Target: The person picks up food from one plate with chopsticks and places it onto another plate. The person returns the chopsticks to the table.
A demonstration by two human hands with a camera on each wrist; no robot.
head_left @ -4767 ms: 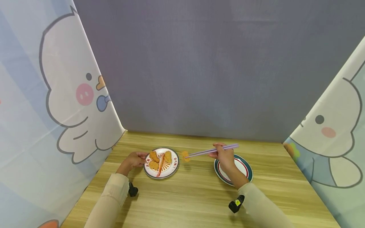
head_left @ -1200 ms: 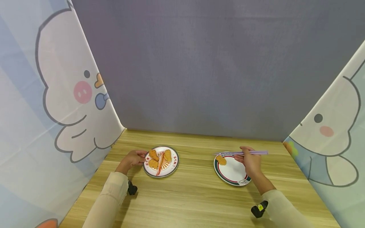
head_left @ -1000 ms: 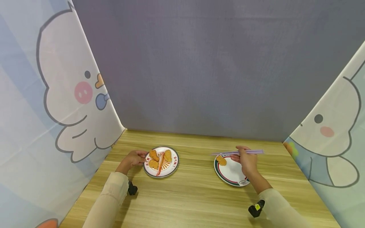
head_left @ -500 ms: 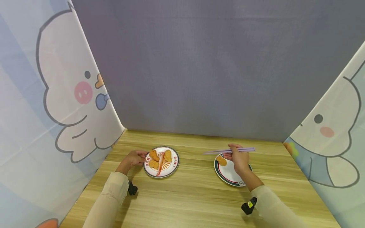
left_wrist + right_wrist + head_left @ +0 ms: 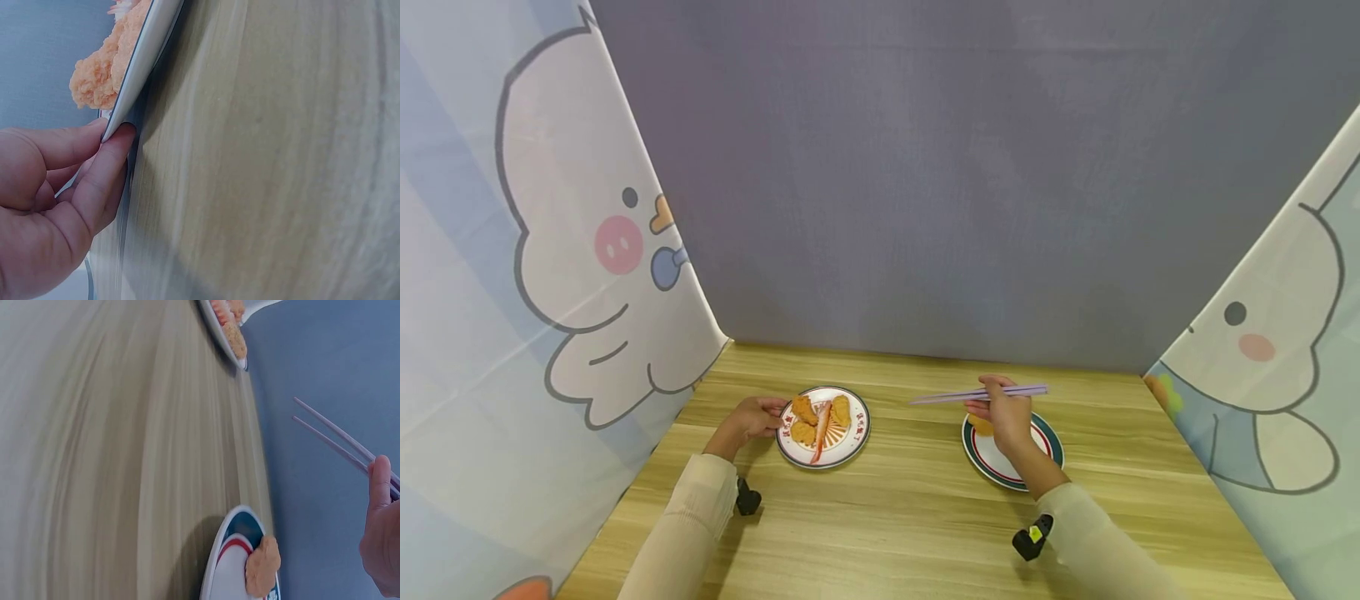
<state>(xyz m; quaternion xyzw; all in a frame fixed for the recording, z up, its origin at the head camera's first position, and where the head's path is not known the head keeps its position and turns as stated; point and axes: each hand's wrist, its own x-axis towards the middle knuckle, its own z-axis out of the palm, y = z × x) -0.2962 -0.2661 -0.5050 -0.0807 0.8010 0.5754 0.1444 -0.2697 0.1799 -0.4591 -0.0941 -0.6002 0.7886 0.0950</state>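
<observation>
My left hand [image 5: 756, 418] pinches the left edge of a white patterned plate [image 5: 842, 453] between thumb and fingers. On that plate lie three golden fried pieces, such as the fried piece [image 5: 841, 412] at right, and a long red-and-white piece [image 5: 822, 435] like a crab leg. In my right hand [image 5: 1011, 421] is a pair of lilac chopsticks [image 5: 943, 397], held above the table between the two plates. Their tips point left, slightly apart, with nothing between them. Behind the right hand, a green-rimmed plate [image 5: 995, 463] carries a nugget [image 5: 263, 567], partly hidden in the head view.
Both plates stand on a wood-grain table [image 5: 887, 525]. A grey curtain [image 5: 925, 192] closes off the back, and cartoon-printed cloths [image 5: 572, 250] hang at the sides. A black wrist camera [image 5: 1030, 540] sits under the right sleeve.
Earlier the chopsticks carried the nugget from the left; it then lay on the green-rimmed plate. Since then the right hand has moved left with the chopsticks. The left hand has stayed put.
</observation>
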